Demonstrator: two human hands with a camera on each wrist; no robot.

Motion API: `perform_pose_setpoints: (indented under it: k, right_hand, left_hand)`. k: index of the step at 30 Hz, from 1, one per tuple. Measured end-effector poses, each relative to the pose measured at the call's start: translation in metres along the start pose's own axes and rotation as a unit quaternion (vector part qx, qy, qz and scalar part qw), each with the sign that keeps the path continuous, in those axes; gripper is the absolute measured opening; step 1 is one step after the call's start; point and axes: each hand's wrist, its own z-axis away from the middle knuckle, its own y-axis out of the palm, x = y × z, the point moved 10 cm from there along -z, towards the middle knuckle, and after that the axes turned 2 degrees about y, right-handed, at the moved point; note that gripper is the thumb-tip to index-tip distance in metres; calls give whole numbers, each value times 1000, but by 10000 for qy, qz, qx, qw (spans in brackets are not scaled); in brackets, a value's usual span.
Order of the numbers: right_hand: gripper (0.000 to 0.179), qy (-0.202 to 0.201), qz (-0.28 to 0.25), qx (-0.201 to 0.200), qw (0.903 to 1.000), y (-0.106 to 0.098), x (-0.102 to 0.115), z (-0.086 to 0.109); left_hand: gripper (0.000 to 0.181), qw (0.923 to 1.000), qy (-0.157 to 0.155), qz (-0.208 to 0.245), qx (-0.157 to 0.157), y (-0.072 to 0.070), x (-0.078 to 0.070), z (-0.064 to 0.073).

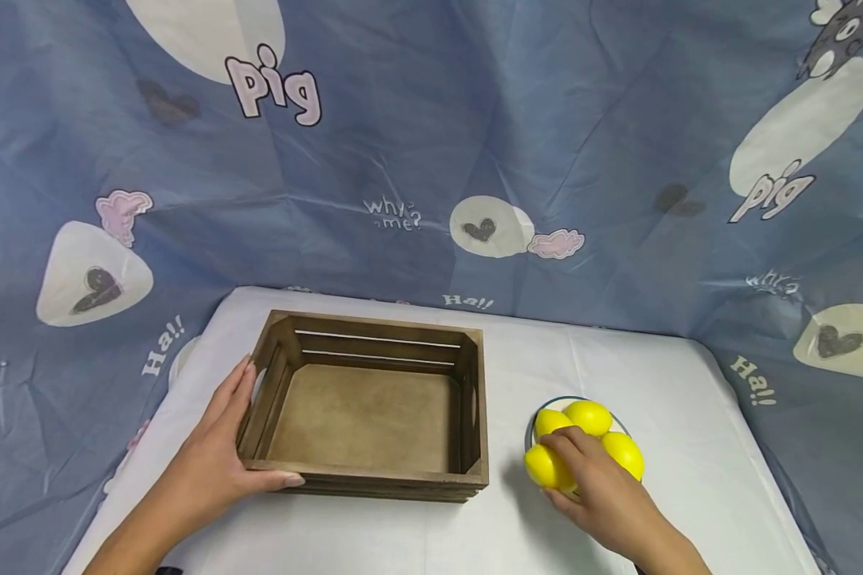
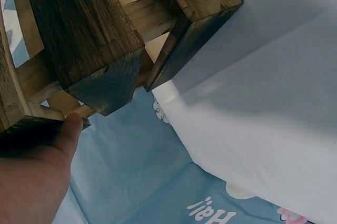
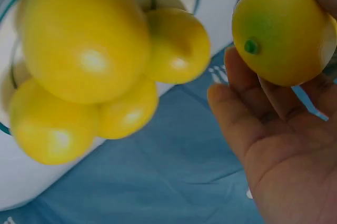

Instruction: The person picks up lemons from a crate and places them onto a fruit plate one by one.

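Note:
A brown slatted wooden crate (image 1: 381, 481) stands on the table, with nothing inside. My left hand (image 1: 216, 455) holds its near left corner, fingers along the left side and thumb along the front. In the left wrist view, the thumb (image 2: 68, 134) presses a slat edge of the crate (image 2: 79, 29). To the right, my right hand (image 1: 604, 491) grips a yellow lemon (image 1: 544, 465) over a clear glass bowl. The right wrist view shows this lemon (image 3: 274, 34), with a green stem end, between thumb and fingers. Several other lemons (image 3: 84, 39) sit in the bowl.
The glass bowl (image 1: 565, 398) has a dark rim and stands right of the crate. A white cloth (image 1: 525, 351) covers the table. Behind and beside it hangs a blue printed sheet (image 1: 374, 160).

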Motion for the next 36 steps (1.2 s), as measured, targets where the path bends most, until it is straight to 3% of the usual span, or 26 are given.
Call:
perform_pose_setpoints:
  k: [15, 26, 36]
  right_hand:
    - [62, -18, 532, -903, 9945, 16, -7, 9]
    - [59, 204, 642, -1077, 9919, 22, -13, 12]
    - [62, 73, 699, -1229, 9899, 24, -13, 13]
  left_hand:
    - [153, 10000, 31, -19, -78, -1, 0, 1]
    - [153, 9999, 63, -14, -135, -3, -1, 1]
    - [153, 10000, 30, -39, -84, -2, -1, 0]
